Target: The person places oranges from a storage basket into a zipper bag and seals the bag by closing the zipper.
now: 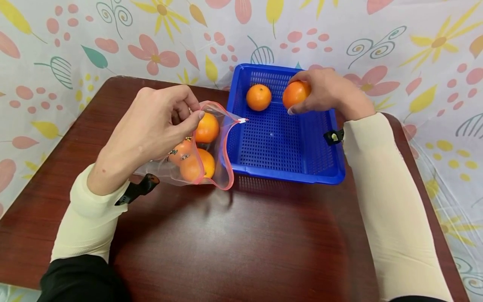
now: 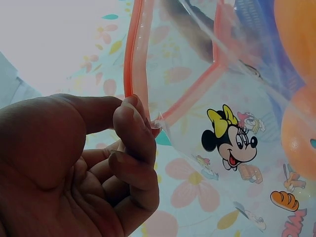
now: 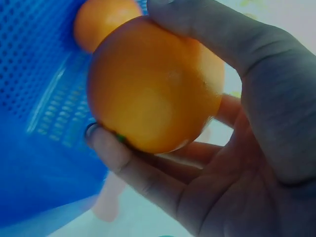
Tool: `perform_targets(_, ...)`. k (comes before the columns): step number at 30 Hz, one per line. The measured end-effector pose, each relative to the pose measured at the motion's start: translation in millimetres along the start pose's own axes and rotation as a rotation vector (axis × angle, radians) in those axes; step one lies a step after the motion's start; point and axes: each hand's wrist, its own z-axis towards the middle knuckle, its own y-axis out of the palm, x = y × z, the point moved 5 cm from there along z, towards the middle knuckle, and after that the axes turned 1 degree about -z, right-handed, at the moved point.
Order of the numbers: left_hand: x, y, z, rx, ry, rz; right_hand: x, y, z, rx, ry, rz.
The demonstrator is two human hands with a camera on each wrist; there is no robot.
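Note:
My left hand (image 1: pixel 151 123) pinches the upper edge of a clear zip bag (image 2: pixel 232 185) between thumb and fingers. The bag has a pink-red zip rim with a white slider, cartoon prints, and its mouth gapes toward the basket. Several oranges (image 1: pixel 207 128) lie inside it. My right hand (image 1: pixel 325 93) grips an orange (image 3: pixel 155 86), thumb on one side and fingers curled round the other, over the right part of the blue basket (image 1: pixel 281 172). A second orange (image 1: pixel 258 97) sits in the basket near its back left corner.
The perforated basket stands at the back of a dark reddish wooden table (image 1: pixel 241 243), with the bag beside its left wall. Behind the table hangs a white cloth (image 1: pixel 124 42) printed with flowers and leaves. Small dark devices are strapped to both wrists.

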Motion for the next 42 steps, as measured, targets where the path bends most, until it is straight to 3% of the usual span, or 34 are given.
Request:
perform_targets(13, 0.6, -0.2, 0.2, -0.002, -0.006, 0.0, -19, -16, -39.7, 0.151, 0.042, 0.181)
perform_targets(26, 1.5, 0.8, -0.1, -0.008, 0.001, 0.008, -37, -19, -81.3, 0.289, 0.054, 0.347)
perform_targets(34, 0.8, 0.4, -0.8, 0.007, 0.003, 0.014, -47, -14, -93.0, 0.375, -0.043, 0.398)
perform_targets(42, 0.0, -0.9, -0.3, -0.002, -0.02, 0.011, -54, -13, -96.1, 0.392, -0.121, 0.456)
